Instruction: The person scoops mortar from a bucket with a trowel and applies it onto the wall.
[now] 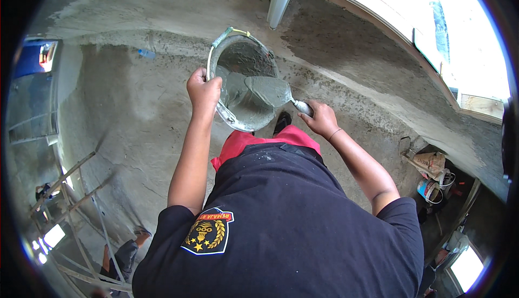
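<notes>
A bucket point(220, 60) with wet grey mortar point(238, 95) in it is held up in front of me, tilted so that its inside shows. My left hand point(204, 90) is closed on the bucket's left rim, next to its pale wire handle. In my right hand point(321, 118) is the grip of a trowel point(270, 91). The trowel's blade is coated with mortar and reaches over the right rim into the bucket. The bucket's underside is hidden.
A plastic bottle point(146, 53) lies by the wall at the far left. Wooden poles point(75, 173) of a scaffold stand at the left, with another person point(127, 257) beside them. Buckets point(430, 191) and a sack point(431, 163) are at the right, below a window frame point(373, 14).
</notes>
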The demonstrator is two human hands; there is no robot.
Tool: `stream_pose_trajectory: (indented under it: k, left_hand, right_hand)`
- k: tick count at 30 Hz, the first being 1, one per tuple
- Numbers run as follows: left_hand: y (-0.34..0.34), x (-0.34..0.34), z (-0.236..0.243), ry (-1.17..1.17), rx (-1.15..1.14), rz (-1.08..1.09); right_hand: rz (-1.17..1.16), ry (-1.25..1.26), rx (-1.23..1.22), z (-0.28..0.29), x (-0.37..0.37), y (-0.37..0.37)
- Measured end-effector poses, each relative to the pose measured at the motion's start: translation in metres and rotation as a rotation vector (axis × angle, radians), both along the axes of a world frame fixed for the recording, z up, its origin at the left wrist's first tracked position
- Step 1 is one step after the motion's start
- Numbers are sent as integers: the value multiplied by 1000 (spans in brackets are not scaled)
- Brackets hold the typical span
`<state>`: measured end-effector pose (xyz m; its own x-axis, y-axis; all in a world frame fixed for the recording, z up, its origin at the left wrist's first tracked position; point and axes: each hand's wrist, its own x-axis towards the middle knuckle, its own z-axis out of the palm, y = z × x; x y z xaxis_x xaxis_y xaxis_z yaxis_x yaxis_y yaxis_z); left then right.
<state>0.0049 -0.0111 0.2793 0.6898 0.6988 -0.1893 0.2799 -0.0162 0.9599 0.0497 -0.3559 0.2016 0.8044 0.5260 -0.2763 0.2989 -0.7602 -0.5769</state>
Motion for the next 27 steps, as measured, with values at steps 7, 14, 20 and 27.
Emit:
stream_pose_trajectory:
  k: [7,14,20,27]
  left_hand:
    - [2,0,-1,-7,-31,-10]
    - [2,-1,-4,-6,-25,-7]
    - [3,-3,-4,5,-22,2]
    - [2,-3,-2,-16,-3,0]
  right_hand:
    - [13,-11,-42,-4,-1,0]
    - [-18,-10,-56,-10,-5,-1]
    - [-50,42,-45,-8,-6,-1]
    - [-103,83,-29,-3,-7,1]
